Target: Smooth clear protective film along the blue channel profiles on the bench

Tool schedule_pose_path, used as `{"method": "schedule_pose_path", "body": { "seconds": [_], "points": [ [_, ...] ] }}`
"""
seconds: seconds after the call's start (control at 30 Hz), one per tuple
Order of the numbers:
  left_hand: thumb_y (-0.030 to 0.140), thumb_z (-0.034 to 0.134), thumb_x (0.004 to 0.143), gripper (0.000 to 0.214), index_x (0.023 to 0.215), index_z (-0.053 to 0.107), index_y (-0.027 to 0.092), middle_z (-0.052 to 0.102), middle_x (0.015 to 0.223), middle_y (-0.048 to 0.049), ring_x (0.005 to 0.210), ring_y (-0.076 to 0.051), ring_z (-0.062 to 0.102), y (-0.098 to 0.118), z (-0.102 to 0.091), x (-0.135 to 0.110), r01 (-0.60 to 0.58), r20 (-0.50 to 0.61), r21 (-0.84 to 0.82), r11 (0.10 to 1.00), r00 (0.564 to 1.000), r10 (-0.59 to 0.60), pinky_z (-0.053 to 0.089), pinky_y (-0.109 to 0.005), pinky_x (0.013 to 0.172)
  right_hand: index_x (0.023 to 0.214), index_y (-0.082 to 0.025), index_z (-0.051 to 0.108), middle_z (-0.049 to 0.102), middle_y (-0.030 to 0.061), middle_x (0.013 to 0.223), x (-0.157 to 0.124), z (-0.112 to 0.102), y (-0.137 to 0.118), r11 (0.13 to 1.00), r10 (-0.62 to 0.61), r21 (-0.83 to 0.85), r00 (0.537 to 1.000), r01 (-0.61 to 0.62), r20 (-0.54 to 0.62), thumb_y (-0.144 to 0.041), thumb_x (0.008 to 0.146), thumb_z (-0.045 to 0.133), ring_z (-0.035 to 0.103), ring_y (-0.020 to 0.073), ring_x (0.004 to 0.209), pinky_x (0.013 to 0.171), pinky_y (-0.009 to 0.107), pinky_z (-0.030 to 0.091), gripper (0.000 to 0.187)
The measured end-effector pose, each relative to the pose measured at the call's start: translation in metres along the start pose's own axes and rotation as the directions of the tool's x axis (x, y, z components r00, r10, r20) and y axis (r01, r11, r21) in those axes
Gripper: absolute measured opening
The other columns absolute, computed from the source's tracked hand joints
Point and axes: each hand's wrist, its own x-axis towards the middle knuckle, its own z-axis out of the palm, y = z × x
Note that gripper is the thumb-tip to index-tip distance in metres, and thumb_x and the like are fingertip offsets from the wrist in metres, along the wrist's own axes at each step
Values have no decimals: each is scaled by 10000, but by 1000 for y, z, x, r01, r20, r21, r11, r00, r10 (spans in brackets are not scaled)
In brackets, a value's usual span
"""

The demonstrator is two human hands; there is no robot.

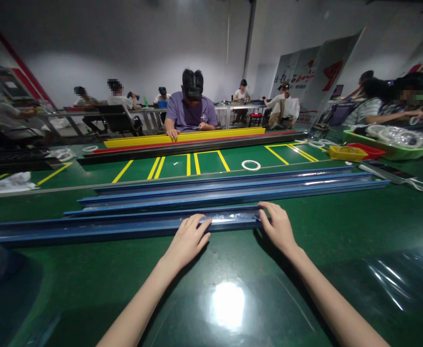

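A long blue profile strip [88,229] lies across the green table [233,299] right in front of me, its right end near the middle. My left hand [188,237] rests on the strip's near edge, fingers stretched flat and together. My right hand [278,226] sits at the strip's right end, fingers extended and touching that end. Clear film [229,218] glints on the strip between the two hands. Behind it lie several more blue strips [233,190], stacked side by side.
A white ring [251,165] lies on the yellow-lined middle band. Yellow, red and black strips [182,140] lie before a seated person in purple [191,113]. Yellow, red and green trays [347,153] stand at the right. Clear plastic sheet [399,284] covers the near right.
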Motion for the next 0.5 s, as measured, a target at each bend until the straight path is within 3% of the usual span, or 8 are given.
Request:
{"method": "schedule_pose_path", "body": {
  "seconds": [0.1,0.17,0.3,0.4,0.5],
  "points": [
    [267,410,852,314,1137,508,180,528,1110,-107,1049,-220,460,7,10,3,6,-84,38,999,996,-2,393,-370,867,824,-178,582,628,74,860,10,-1,25,984,154,105,986,-147,-59,-337,813,371,552,195,836,768,326,403,264],
    [262,399,855,303,1116,528,178,545,1083,-114,1018,-228,476,10,17,4,4,-145,69,998,989,6,398,-383,841,716,-189,564,604,44,721,13,2,41,940,298,190,952,-282,-63,-373,787,389,538,172,699,676,298,403,264],
    [243,398,849,287,1067,571,173,577,1026,-120,973,-236,501,13,32,4,7,-274,126,992,961,28,391,-400,827,637,-189,529,485,-21,512,10,11,56,702,545,501,835,-505,77,-441,733,417,446,118,488,510,250,356,292],
    [218,410,839,287,1068,574,163,584,1011,-116,963,-231,502,13,35,2,6,-312,138,990,949,38,388,-392,832,618,-182,523,465,-33,494,7,17,57,552,560,626,801,-551,212,-440,705,440,409,97,445,469,234,325,284],
    [196,407,834,302,1091,563,168,584,1019,-110,964,-223,501,12,34,1,-11,-307,122,993,951,48,390,-389,839,609,-169,537,480,-27,506,6,18,55,589,477,606,835,-535,274,-449,717,446,404,92,467,482,230,311,314]
  ]
}}
